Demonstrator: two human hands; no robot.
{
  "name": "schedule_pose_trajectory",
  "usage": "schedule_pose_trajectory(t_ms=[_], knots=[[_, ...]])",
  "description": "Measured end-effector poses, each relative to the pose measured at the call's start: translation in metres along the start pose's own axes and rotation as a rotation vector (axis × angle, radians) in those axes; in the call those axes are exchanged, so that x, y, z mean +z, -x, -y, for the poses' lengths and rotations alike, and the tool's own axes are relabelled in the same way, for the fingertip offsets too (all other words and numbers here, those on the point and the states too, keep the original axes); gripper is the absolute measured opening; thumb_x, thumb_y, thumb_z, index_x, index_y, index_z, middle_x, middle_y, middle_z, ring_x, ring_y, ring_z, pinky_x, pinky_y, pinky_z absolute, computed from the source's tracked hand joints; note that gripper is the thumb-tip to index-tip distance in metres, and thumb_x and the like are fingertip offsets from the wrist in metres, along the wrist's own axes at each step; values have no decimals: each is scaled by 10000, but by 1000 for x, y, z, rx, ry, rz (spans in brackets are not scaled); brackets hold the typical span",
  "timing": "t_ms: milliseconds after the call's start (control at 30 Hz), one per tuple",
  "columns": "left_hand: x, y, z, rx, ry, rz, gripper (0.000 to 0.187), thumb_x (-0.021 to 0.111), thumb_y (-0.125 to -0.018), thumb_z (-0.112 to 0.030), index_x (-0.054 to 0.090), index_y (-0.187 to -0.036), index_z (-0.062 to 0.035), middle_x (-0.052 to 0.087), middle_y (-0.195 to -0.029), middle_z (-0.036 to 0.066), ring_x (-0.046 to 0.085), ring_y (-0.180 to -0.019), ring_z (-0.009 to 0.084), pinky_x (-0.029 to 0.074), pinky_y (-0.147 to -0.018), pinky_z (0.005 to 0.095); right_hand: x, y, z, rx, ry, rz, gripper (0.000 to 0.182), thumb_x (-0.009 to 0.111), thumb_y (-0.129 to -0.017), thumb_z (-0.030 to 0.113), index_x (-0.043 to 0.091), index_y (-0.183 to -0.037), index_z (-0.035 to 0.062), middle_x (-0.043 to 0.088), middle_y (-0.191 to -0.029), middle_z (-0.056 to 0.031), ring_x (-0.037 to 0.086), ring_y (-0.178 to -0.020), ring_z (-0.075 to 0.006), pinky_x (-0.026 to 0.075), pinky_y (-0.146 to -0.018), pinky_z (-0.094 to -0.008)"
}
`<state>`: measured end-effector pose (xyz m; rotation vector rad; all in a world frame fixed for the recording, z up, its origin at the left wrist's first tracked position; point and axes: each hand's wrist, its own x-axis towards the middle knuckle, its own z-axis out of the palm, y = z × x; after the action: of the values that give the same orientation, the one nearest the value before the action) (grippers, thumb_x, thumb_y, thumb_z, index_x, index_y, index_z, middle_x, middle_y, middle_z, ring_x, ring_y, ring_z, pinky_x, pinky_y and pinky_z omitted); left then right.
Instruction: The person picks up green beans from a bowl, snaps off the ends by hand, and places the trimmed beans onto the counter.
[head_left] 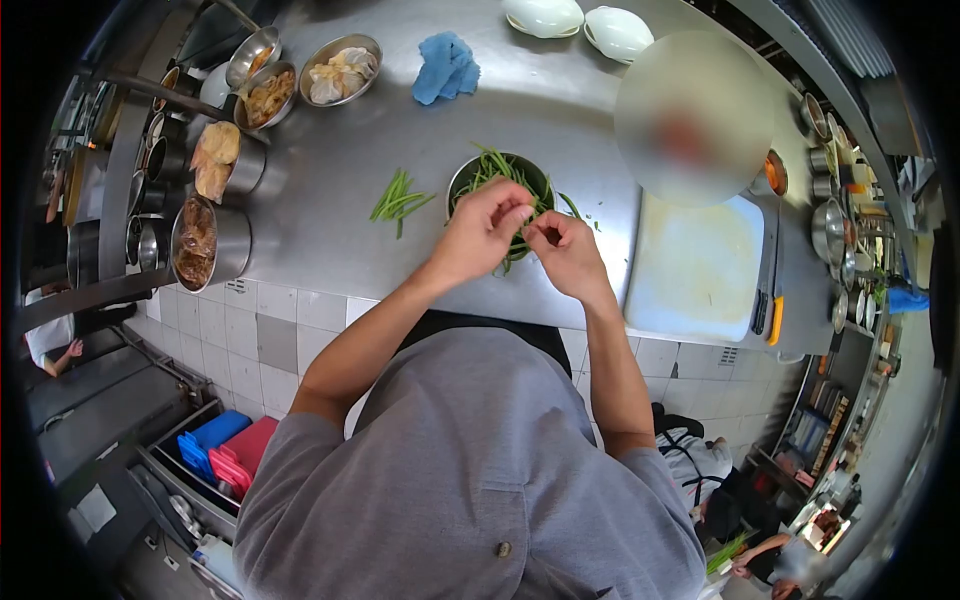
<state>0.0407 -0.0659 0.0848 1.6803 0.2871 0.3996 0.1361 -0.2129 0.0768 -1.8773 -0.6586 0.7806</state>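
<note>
Green beans [486, 172] fill a round metal bowl [541, 172] on the steel counter, some of them sticking up past its rim. My left hand [484, 232] is closed in a pinch over the front of the bowl. Close beside it, my right hand [572, 256] pinches too, fingertips almost meeting the left ones. A green bean seems to be held between them, mostly covered by the fingers. To the left lies a small loose pile of cut green beans [400, 204]. A few bean pieces [570, 206] lie right of the bowl.
At right, a white cutting board [695, 262] has knives [776, 318] beside it. A blue cloth [446, 68] and white lidded dishes [618, 33] lie farther back. Metal containers of food [212, 242] line the left edge. Other people [698, 462] stand behind.
</note>
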Motion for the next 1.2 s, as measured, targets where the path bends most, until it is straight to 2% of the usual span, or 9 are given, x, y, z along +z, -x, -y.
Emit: schedule_pose_trajectory(t_ms=[100,300,367,533,667,733,833,1033,1200], knots=[[1,3,-14,141,-186,81,41,612,-950,-15,628,-985,-1,620,-843,97,595,-785,152,497,-668,292,2,6,18,37,202,-36,154,707,-832,118,672,-838,-32,660,-682,-115,602,-596,-189,472,-581,-340],[-23,2,1,-145,-86,-131,93,658,-967,-91,656,-1021,-15,658,-856,13,573,-745,87,486,-678,255,-18,6,-30,27,147,-215,135,714,-817,118,702,-825,-16,697,-717,-134,666,-639,-214,510,-605,-339],[-49,-3,25,-55,-123,-267,126,682,-967,-127,663,-1039,-25,642,-842,-29,554,-729,56,475,-679,235,-39,8,-46,100,198,-268,133,713,-825,125,710,-835,-7,704,-731,-132,672,-648,-223,519,-617,-340],[-121,0,71,-280,-492,-296,119,706,-922,-103,683,-977,0,666,-855,19,570,-743,66,490,-679,247,-66,15,-83,124,345,-408,141,712,-861,160,720,-891,23,720,-802,-116,660,-674,-235,522,-667,-353],[-134,7,89,-322,-620,-328,129,719,-878,-109,691,-963,-15,698,-884,119,664,-753,211,536,-696,343,-72,17,-78,319,391,-367,158,716,-876,184,710,-937,38,708,-836,-107,612,-657,-238,515,-680,-383],[-121,8,81,-220,-725,-341,125,708,-872,-97,694,-962,-13,702,-909,134,672,-780,262,540,-717,374,-63,15,-95,147,297,-418,168,717,-873,179,701,-968,42,701,-876,-106,594,-645,-233,509,-664,-375],[-93,-2,79,23,-616,-218,140,714,-879,-113,704,-977,-13,690,-922,133,672,-818,267,539,-728,358,-52,15,-94,77,294,-396,185,719,-868,170,691,-1004,47,695,-936,-106,580,-640,-225,502,-648,-363],[-31,-29,57,176,-755,148,124,720,-837,-114,719,-929,-31,660,-915,122,610,-960,339,496,-868,430,-35,17,-66,76,252,-320,190,732,-870,164,689,-999,32,689,-901,-93,563,-636,-173,489,-624,-335],[-21,-43,65,84,-910,210,115,719,-831,-96,711,-925,-31,649,-921,126,595,-993,341,486,-874,441,-35,25,-59,22,229,-304,176,717,-892,95,680,-1033,-3,682,-890,-55,507,-623,-95,460,-576,-270]])
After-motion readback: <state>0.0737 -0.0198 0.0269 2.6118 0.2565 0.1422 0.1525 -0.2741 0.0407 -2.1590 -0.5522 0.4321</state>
